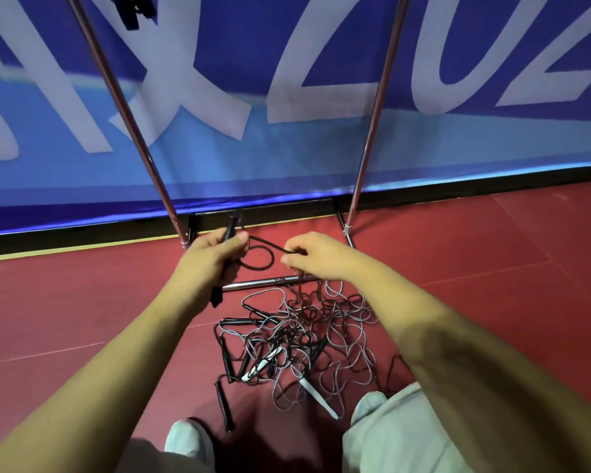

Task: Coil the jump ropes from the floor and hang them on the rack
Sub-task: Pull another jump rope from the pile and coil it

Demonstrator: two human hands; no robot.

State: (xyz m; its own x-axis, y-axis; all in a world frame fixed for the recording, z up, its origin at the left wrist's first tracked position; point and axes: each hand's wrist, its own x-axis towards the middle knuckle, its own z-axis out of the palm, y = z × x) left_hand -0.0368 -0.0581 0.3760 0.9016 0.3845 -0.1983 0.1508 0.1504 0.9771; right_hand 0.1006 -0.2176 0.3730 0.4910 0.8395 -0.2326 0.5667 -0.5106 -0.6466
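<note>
The left hand [215, 254] grips black handles [229, 230]; right hand [313, 256] fingers pinch the black rope [263, 249] above the floor tangle [297, 339]. Pulling could snag neighbouring ropes.

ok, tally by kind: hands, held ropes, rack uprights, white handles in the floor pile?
Hands: 2, left hand, right hand
Held black rope: 1
Rack uprights: 2
White handles: 2 visible
Total: 7
</note>
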